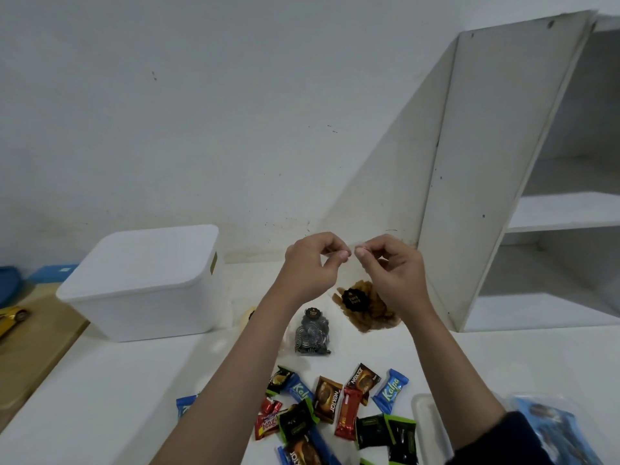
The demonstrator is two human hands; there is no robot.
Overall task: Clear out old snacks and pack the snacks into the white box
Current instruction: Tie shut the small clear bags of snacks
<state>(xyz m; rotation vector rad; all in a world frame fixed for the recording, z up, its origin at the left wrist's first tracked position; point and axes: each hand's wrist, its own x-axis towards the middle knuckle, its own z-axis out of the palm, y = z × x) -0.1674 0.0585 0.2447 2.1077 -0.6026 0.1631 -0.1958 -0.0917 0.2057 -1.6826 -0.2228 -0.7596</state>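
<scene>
Both hands are raised above the white bench [117,380], close together, fingertips nearly meeting. The left hand [310,263] and the right hand [391,266] each pinch the top edge of a clear bag of brown snacks [365,308], which hangs below them with a black round label on its front; the plastic near the fingers is too faint to see well.

The white box [147,283] stands at the bench's far left corner, against the wall, with its lid on — well apart from the hands. A second clear bag of black-and-white swirl pieces [312,333] lies on the bench just below the left wrist, between the box and the hanging bag.

Nearer the front edge lies a loose scatter of small wrapped snacks [339,411]: blue Kalpa packets, brown Nextar packets, red wrappers and black-and-green ones, some overlapping. At the right front corner sit a clear plastic container [427,417] and a blue packet [557,431].

A white shelf unit [503,162] stands on the bench's right side — its side panel toward the hands. A yellow toy car [11,317] rests on a wooden surface left of the bench.
</scene>
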